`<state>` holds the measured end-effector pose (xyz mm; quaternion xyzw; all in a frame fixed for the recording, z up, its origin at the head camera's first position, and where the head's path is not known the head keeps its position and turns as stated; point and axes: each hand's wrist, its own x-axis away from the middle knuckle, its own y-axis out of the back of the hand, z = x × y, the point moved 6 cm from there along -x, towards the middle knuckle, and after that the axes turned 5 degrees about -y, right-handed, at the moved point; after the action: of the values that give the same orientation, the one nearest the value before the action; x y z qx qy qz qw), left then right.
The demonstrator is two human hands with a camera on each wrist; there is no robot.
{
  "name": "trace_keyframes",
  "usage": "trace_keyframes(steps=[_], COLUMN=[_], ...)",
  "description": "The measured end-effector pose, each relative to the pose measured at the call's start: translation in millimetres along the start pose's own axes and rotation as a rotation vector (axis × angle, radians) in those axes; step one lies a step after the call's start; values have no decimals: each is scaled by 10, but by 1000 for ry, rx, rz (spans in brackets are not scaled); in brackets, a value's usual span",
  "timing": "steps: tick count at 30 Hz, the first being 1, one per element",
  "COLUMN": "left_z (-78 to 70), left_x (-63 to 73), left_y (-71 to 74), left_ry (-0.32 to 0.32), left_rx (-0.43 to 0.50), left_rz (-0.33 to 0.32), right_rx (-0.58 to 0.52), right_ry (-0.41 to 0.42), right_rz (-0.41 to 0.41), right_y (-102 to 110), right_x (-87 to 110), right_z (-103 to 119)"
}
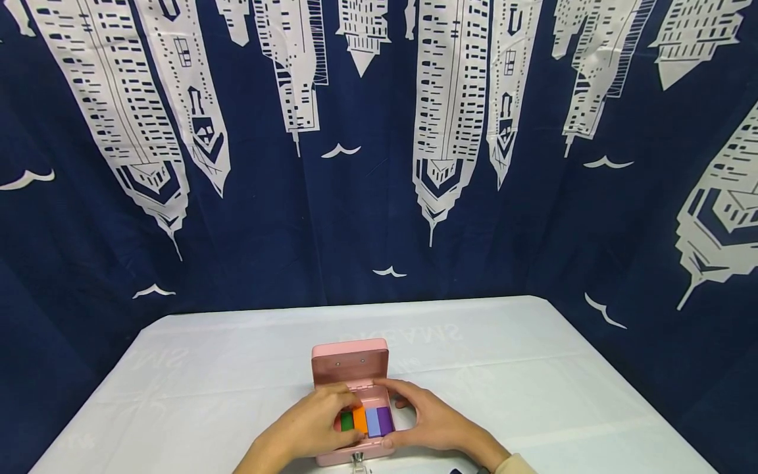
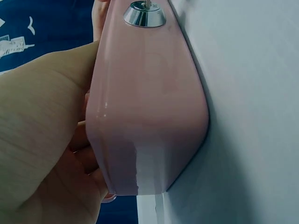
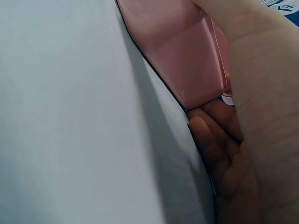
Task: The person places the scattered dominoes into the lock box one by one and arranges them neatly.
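Note:
A pink metal cash box [image 1: 351,454] stands on the white table with its lid [image 1: 351,362] raised at the back. Inside, side by side, lie a green block [image 1: 346,422], an orange block [image 1: 360,419], a light blue block [image 1: 372,422] and a purple block [image 1: 385,421]. My left hand [image 1: 314,421] reaches over the left side, thumb and fingertips at the two ends of the orange block, pinching it. My right hand [image 1: 435,421] holds the box's right side, thumb at the front corner and fingers toward the back. The left wrist view shows the box's front with its silver lock [image 2: 145,16].
A key [image 1: 358,459] sits in the lock at the box's front. The white tablecloth [image 1: 533,368] spreads around the box. Behind the table hangs a dark blue curtain [image 1: 355,230] printed with white buildings and birds. A small dark item [image 1: 456,471] shows at the bottom edge.

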<state>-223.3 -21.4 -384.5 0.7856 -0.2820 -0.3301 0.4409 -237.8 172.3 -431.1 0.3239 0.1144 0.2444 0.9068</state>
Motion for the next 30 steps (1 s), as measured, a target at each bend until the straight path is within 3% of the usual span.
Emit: trace_keyframes(steps=[30], left_z=[7], left_x=[24], left_y=[-78], left_ry=[78], left_rx=[-103], left_rz=[33], right_rx=[2], right_ry=[9], right_rz=[-2], right_y=[5], right_x=[-4], right_z=[24])
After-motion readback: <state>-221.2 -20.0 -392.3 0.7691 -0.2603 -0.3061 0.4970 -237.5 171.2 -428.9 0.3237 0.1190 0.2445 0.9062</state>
